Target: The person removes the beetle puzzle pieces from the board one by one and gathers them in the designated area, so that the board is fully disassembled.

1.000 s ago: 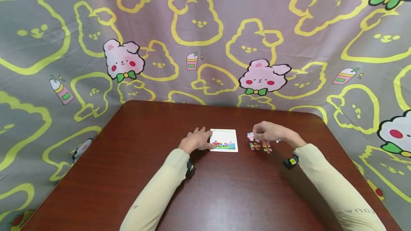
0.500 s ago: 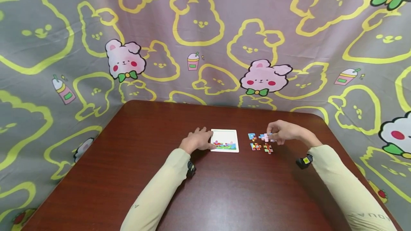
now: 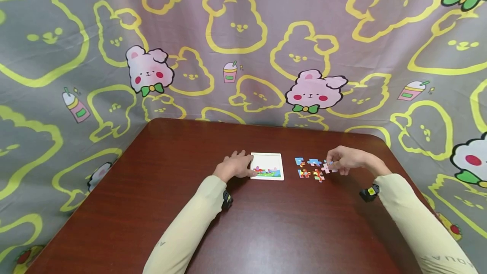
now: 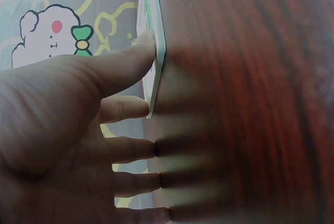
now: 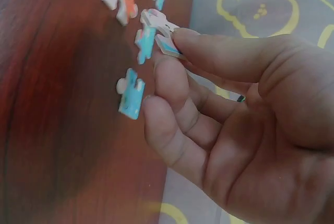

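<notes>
A white puzzle tray (image 3: 268, 160) lies on the table, with assembled picture pieces along its near part. My left hand (image 3: 235, 165) rests at the tray's left edge. In the left wrist view its thumb (image 4: 125, 59) lies on the tray, while the fingers stretch straight, several tips touching the table. To the right, my right hand (image 3: 348, 160) pinches a pink and blue puzzle piece (image 5: 168, 45) between thumb and index finger, just above the table. Loose pieces lie beside it: a blue one (image 3: 314, 162), a blue and orange one (image 3: 299, 162), and red ones (image 3: 303, 173).
Another red puzzle piece (image 3: 318, 175) sits nearest the table's front among the loose ones. A loose blue puzzle piece (image 5: 131, 96) lies below the right fingers in the right wrist view. Behind the brown table (image 3: 182, 151) hangs a patterned cloth (image 3: 258, 45).
My right hand has moved right with the pinched pink and blue puzzle piece, uncovering the blue pieces on the table. The left hand has stayed at the tray.
</notes>
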A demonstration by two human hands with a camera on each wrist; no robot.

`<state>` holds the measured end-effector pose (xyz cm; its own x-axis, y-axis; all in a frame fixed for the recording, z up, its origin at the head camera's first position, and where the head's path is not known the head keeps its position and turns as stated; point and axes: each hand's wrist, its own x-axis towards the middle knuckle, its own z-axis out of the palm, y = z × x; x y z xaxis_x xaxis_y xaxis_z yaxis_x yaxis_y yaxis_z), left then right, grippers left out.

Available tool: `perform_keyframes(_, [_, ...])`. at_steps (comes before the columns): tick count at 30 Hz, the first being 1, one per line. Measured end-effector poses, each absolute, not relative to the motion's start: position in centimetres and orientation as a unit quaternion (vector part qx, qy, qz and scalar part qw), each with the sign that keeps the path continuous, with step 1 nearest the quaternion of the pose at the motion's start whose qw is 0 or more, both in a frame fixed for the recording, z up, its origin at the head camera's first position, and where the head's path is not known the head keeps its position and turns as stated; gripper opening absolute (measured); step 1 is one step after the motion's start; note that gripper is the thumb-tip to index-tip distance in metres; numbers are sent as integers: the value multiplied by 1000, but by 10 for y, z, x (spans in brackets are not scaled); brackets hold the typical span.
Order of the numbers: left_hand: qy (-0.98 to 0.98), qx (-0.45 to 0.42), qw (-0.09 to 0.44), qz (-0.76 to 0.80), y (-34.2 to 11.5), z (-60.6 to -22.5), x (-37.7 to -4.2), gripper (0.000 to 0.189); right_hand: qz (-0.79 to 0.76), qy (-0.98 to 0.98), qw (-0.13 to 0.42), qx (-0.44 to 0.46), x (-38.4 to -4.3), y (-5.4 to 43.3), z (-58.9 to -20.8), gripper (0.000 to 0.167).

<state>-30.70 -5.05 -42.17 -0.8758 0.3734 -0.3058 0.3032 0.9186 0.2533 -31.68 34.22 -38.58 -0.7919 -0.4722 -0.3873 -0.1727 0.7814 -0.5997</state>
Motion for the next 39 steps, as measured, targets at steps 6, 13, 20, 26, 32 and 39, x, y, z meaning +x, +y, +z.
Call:
perform_keyframes(6, [963,176,177,102,-51,-421,-306,72,-270,910,274,-155,-316,350,-393,11])
perform_keyframes(13, [964,173,177,99,-51,-423,-306,72,-275,911,270,-148,-317,357,-404,9])
perform_keyframes(20, [964,175,175,93,-51,-424,-307,71,-276,913,274,-122,-316,359,-410,19])
perform_keyframes(26, [965,173,174,91,-50,-424,-308,71,-275,912,290,-96,-317,356,-411,27])
perform_keyframes(32, [965,173,172,91,-50,-422,-308,71,-241,924,287,-78,-317,350,-409,35])
perform_keyframes(39, [963,174,177,102,-49,-420,-307,71,-202,939,262,-94,-317,346,-402,32])
